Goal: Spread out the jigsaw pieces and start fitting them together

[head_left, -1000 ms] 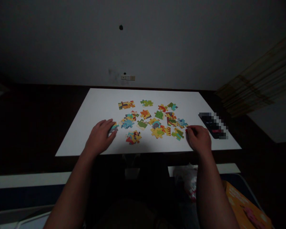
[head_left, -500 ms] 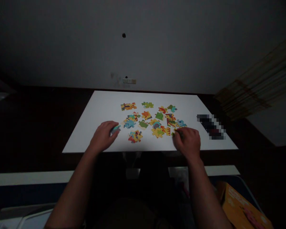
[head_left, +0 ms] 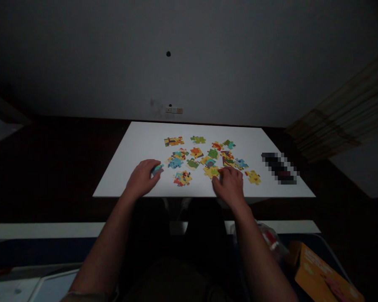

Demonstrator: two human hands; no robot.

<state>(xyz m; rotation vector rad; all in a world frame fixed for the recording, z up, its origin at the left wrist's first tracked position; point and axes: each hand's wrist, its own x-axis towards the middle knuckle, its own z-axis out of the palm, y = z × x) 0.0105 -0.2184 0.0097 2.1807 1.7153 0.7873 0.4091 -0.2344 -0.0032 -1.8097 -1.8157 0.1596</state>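
My left hand is curled around a teal piece, which sits at its fingertips on the near left of the white board. My right hand lies fingers-down on a yellow piece near centre; whether it is pinching it, I cannot tell. Loose pieces crowd just beyond. Risk: a sliding right hand could drag neighbouring pieces out of place. The lone yellow piece on the right lies near the board's near edge; a sweep could push it off.

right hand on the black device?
No, the right hand rests among the puzzle pieces near the sheet's middle, well apart from the black device at its right edge.
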